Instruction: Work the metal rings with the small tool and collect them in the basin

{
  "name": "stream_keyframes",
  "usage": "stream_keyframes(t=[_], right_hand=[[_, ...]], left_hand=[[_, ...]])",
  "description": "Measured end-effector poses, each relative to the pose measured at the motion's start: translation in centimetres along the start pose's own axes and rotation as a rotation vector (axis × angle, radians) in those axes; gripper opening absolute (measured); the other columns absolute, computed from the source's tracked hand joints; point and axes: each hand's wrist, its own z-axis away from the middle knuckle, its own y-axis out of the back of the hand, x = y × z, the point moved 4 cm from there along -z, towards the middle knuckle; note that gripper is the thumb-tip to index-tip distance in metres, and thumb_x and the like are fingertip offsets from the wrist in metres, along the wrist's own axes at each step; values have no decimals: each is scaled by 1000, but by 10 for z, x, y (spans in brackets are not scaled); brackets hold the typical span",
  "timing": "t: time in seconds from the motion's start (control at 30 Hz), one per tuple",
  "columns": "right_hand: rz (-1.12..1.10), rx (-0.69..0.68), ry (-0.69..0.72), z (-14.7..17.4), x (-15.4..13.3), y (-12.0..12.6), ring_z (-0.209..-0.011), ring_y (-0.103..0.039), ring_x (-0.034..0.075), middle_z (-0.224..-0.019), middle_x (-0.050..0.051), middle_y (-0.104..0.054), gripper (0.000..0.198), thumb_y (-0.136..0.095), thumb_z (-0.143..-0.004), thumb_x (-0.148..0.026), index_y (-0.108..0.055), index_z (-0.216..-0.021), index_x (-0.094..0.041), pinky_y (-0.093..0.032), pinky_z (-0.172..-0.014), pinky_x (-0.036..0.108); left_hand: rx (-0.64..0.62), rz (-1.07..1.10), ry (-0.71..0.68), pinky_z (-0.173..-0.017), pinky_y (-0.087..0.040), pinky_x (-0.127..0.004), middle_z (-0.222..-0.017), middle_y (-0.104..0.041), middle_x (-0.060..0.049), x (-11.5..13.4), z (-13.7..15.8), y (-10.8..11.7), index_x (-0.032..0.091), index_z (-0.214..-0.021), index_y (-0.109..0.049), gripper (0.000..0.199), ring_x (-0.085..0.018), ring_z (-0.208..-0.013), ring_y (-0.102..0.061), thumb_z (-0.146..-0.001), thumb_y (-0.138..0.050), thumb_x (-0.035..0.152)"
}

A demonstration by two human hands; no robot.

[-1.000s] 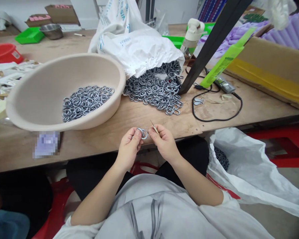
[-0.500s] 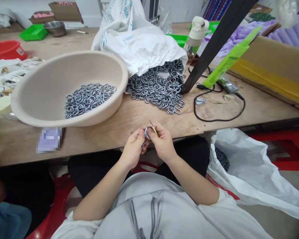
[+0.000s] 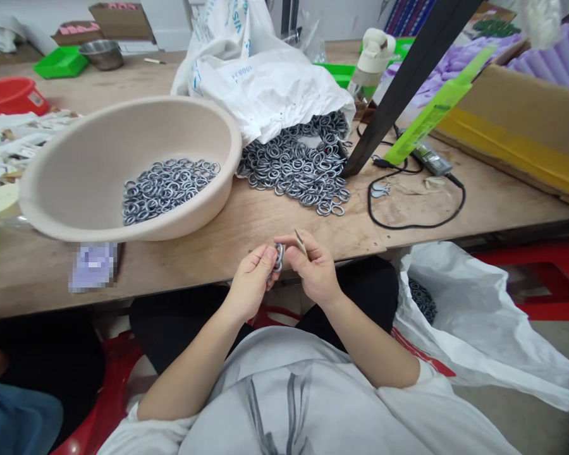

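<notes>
My left hand (image 3: 250, 277) pinches a dark grey ring (image 3: 280, 254) between thumb and fingers, just over the table's front edge. Part of another ring may show below it, but the fingers cover it. My right hand (image 3: 318, 273) is closed round a small pointed knife (image 3: 300, 241), its tip upward; the grip hides most of its pale handle. The right index finger reaches across to the ring's top. In the large beige basin (image 3: 90, 139) lies a heap of similar grey rings (image 3: 165, 189). More rings (image 3: 296, 165) spill from a white sack (image 3: 270, 88) beyond my hands.
A dark slanted post (image 3: 393, 95) stands right of the spilled rings, beside a black cable (image 3: 417, 225) and a cardboard box (image 3: 516, 120). Low on the right hangs an open white bag (image 3: 478, 316) with rings inside. Another person's blue clothing (image 3: 19, 420) shows at lower left.
My right hand has drawn slightly right, taking the knife away from the ring. The thumb has come off the ring, which stays in my left hand and shows more fully.
</notes>
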Motion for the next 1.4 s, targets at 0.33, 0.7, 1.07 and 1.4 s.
stream_keyframes(t=[0.33, 0.7, 1.07, 1.4], right_hand=[[363, -58, 235, -2, -30, 10, -65, -49, 14, -68, 0, -54, 38, -55, -94, -51, -63, -74, -20, -37, -63, 29], [647, -129, 305, 10, -31, 2, -57, -39, 12, -60, -1, -46, 44, -53, -95, -50, -50, -62, -21, -27, -56, 29], [212, -18, 15, -9, -14, 20, -68, -55, 14, -73, 0, -61, 36, -62, -89, -56, -65, -87, -20, -43, -63, 27], [111, 8, -41, -18, -17, 5, -64, -55, 12, -71, -1, -63, 31, -72, -81, -50, -67, -83, -20, -44, -61, 25]], left_hand=[[37, 127, 19, -43, -26, -19, -51, -42, 5, 8, 1, -4, 18, -65, -48, 45, -6, -46, -33, -81, -68, 55], [92, 155, 47, -45, -29, -18, -52, -40, 7, 7, 3, -5, 18, -67, -47, 51, -5, -45, -33, -71, -76, 59], [-21, -10, 15, -45, -25, -21, -53, -40, 5, 3, 6, -1, 18, -66, -50, 49, -7, -47, -32, -81, -66, 62], [110, 108, 49, -43, -27, -20, -51, -43, 4, -2, 1, 0, 18, -63, -47, 56, -6, -45, -34, -79, -63, 69]])
